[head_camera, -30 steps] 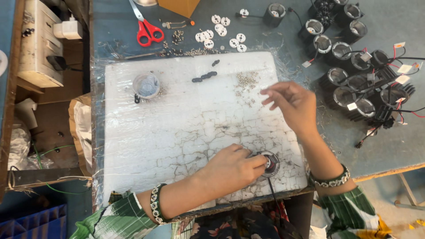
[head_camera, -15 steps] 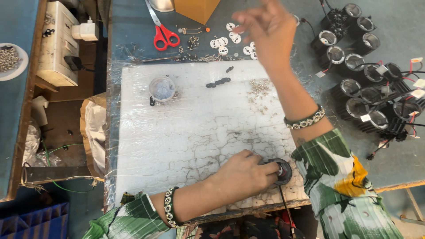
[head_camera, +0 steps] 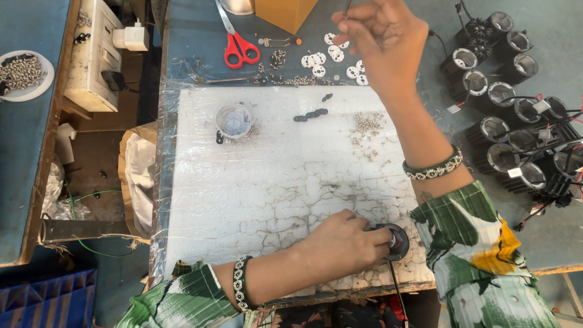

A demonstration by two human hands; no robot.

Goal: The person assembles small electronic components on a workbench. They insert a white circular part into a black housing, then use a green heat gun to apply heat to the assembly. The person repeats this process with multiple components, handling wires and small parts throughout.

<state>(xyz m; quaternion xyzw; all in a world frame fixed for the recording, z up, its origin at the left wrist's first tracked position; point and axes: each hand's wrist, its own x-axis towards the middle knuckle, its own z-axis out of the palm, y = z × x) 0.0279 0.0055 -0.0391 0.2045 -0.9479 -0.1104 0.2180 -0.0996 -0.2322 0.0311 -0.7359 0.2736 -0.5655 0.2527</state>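
The left hand (head_camera: 343, 243) lies low and right of centre on the white board (head_camera: 273, 176), fingers curled about a small round black lamp housing (head_camera: 395, 241), pinning it near the board's lower right edge; the right hand (head_camera: 382, 39), raised at the upper middle, pinches a thin dark tool (head_camera: 347, 7) between closed fingertips above the white discs (head_camera: 322, 61).

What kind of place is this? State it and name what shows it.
Probably a small lamp-assembly workbench. A batch of black finned lamp housings with wires sits at the right, white round discs and loose screws lie on the cracked white work board, and red scissors are nearby.
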